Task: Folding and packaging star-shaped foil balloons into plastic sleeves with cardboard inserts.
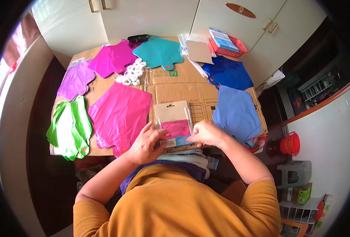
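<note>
Both hands pinch the clear pouch [174, 124] at its bottom edge: left hand [144, 145] steadies a corner, right hand [206, 133] grips the flap. Foil sheets [119, 114] lie fanned on cardboard [191, 93], sorted by colour for easy reach.

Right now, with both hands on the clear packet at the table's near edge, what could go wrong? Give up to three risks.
1. The clear packet sits at the near edge of the cardboard, held by the left hand and right hand; it could slip off into the lap.
2. The green foil piece overhangs the left edge and may slide off.
3. The white rings lie loose and could scatter if bumped.
</note>
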A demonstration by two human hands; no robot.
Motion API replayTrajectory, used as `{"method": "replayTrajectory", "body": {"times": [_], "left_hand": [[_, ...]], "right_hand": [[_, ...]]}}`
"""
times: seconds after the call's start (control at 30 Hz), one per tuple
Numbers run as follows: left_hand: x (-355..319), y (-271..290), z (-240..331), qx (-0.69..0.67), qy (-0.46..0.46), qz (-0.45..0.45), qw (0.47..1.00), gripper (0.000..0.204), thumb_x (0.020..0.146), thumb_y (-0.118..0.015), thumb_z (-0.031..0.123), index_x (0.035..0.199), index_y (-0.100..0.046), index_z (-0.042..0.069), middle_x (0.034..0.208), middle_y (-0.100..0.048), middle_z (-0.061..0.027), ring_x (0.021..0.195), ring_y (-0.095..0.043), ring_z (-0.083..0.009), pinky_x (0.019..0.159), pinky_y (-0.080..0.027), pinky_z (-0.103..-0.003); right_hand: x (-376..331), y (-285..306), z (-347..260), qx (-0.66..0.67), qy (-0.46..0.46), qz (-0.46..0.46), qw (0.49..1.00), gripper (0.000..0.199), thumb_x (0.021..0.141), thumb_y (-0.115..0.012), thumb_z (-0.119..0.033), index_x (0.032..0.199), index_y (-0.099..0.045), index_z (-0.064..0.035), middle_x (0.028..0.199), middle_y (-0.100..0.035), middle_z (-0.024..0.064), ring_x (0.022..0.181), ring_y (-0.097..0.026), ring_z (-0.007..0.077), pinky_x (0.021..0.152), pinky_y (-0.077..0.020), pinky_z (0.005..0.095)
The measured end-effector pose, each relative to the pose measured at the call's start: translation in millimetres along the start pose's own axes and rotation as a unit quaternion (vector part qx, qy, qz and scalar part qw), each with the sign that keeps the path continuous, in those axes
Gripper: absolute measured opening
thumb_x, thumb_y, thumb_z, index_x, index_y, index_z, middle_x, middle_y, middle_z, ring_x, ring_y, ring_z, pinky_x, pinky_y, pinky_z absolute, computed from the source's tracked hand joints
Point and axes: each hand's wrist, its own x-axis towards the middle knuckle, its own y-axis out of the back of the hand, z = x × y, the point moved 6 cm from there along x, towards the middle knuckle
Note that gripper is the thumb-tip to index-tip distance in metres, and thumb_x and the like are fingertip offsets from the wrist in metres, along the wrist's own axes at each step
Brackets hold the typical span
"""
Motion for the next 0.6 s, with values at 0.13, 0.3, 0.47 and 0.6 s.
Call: {"method": "replayTrajectory", "body": {"times": [0.13, 0.3, 0.47, 0.6], "left_hand": [[-3.3, -6.6, 5.8, 0.131, -0.065, -0.058, 0.988, 0.051, 0.076, -0.063, 0.002, 0.127, -0.057, 0.009, 0.108, -0.059, -0.0069, 0.103, -0.058, -0.0285, 0.106, -0.033, -0.054], [-6.7, -7.8, 11.8, 0.135, -0.108, -0.054, 0.983, 0.051, 0.074, -0.063, 0.011, 0.125, -0.059, 0.01, 0.122, -0.052, -0.0098, 0.116, -0.051, -0.0333, 0.105, -0.036, -0.053], [-21.1, -26.8, 15.0, 0.238, -0.174, -0.061, 0.954, 0.045, 0.079, -0.061, 0.014, 0.123, -0.058, 0.003, 0.133, -0.055, -0.0148, 0.127, -0.05, -0.0309, 0.108, -0.035, -0.05], [-16.2, -21.5, 51.1, 0.165, -0.283, -0.014, 0.945, 0.035, 0.079, -0.066, 0.013, 0.113, -0.065, 0.005, 0.115, -0.066, -0.0115, 0.11, -0.063, -0.0274, 0.102, -0.043, -0.047]], "right_hand": [[3.9, 3.7, 10.3, 0.011, -0.073, -0.114, 0.991, 0.035, 0.086, -0.07, -0.03, 0.074, -0.061, 0.0015, 0.065, -0.067, 0.0134, 0.054, -0.067, 0.0165, 0.044, -0.0497, 0.0257], [-0.9, 16.4, 33.9, 0.029, -0.1, -0.058, 0.993, 0.045, 0.092, -0.058, -0.036, 0.072, -0.065, 0.0038, 0.063, -0.067, 0.0131, 0.051, -0.066, 0.0165, 0.046, -0.0506, 0.0277], [-42.6, -5.2, 19.1, -0.014, -0.069, 0.012, 0.997, 0.055, 0.088, -0.062, -0.049, 0.069, -0.066, 0.0021, 0.058, -0.064, 0.0108, 0.048, -0.063, 0.0152, 0.05, -0.0517, 0.0286], [-59.8, -51.0, 12.2, 0.363, -0.019, -0.042, 0.931, 0.052, 0.085, -0.069, -0.047, 0.103, -0.06, 0.0016, 0.079, -0.065, 0.0081, 0.057, -0.063, 0.014, 0.05, -0.0525, 0.0247]]}}
